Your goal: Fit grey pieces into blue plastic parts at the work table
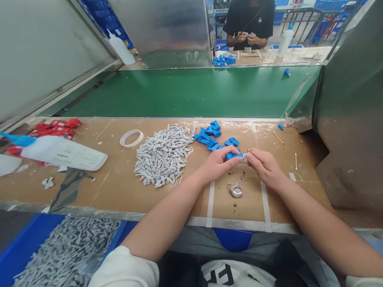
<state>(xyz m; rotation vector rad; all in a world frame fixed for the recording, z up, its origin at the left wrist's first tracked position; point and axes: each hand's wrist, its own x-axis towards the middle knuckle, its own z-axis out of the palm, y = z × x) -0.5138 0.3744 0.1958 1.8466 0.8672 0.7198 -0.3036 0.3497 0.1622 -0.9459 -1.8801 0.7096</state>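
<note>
A blue plastic part [234, 156] is pinched in the left hand [218, 164] just above the desk [113, 183]; the right hand [263, 166] grips a small white piece against it. Bare desk lies toward the near edge, holding only a small metal dish [236, 191]. Loose blue parts [213, 136] and a grey parts heap [163, 154] crowd behind and left.

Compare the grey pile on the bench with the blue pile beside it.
The grey pile is far larger and more densely heaped than the blue pile, which lies loose and scattered. Grey pieces are small and sliver-like; blue pieces are chunkier. The blue pile lies nearer the left hand, which holds a blue piece. Both rest on the brown bench.
</note>
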